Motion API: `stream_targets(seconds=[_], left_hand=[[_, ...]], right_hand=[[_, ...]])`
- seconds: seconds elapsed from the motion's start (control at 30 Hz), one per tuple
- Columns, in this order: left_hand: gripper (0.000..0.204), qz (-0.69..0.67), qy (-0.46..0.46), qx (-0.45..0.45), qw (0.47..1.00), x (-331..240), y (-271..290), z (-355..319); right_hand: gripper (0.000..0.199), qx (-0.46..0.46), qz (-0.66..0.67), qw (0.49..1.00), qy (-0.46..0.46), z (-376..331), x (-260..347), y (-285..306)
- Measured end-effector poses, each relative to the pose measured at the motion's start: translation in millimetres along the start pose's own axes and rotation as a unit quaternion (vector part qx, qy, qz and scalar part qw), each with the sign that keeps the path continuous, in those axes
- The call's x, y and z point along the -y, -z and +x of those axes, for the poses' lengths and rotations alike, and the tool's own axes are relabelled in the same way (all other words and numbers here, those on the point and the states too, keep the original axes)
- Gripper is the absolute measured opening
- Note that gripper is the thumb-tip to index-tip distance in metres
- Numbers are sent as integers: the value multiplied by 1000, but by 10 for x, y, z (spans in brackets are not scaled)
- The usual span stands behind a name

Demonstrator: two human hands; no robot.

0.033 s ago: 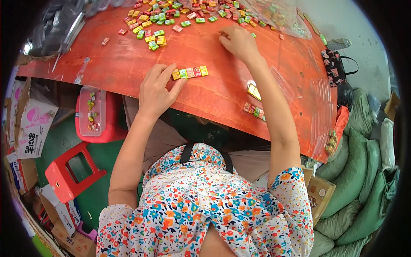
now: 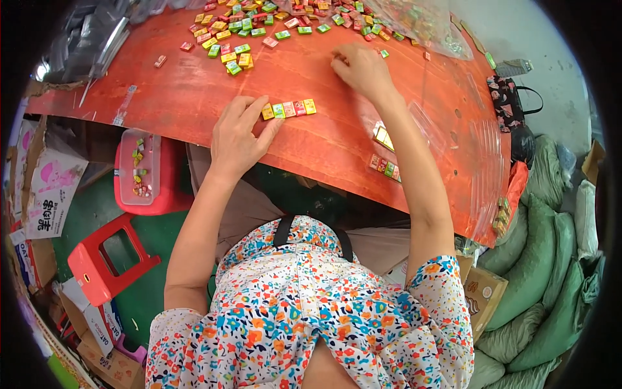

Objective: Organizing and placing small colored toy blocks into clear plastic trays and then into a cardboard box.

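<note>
A short row of small wrapped packs, yellow, green, pink and red, lies near the table's front edge. My left hand grips its left end, the thumb on the near side and the index finger at the yellow end pack. Farther right and deeper over the table is my right hand, its fingers curled in. Whatever those fingers hold, if anything, is hidden. Beyond both hands spreads a pile of loose small packs. Beside my right forearm lies another row of packs, partly covered by the arm.
Clear plastic trays line the right side of the red table. Plastic film covers part of the pile. At the left, a clear box with several packs sits on a red stool. Green sacks lie at the right.
My right hand has shifted very slightly toward me. My left hand keeps its place at the row.
</note>
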State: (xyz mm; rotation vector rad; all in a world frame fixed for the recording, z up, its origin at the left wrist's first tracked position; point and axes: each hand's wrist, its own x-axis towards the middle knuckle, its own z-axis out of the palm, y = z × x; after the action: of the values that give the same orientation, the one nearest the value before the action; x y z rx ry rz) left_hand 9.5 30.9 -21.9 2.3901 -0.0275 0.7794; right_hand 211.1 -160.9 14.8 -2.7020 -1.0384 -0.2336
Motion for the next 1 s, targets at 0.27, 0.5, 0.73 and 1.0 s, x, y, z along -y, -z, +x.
stream_targets(seconds=[0.27,0.5,0.73,1.0], left_hand=[[28,-5,-16,-5,1000,-1,5,1],[32,13,-27,-9,1000,-37,-7,-15],[34,15,-21,-9,1000,-7,-18,-24],[41,-31,-10,83,996,-36,117,103]], right_hand=[[30,51,253,964,-61,-638,438,111],[29,-71,13,995,-71,-59,-377,116],[28,33,-7,999,42,-129,-534,143],[34,96,141,983,62,-726,266,260]])
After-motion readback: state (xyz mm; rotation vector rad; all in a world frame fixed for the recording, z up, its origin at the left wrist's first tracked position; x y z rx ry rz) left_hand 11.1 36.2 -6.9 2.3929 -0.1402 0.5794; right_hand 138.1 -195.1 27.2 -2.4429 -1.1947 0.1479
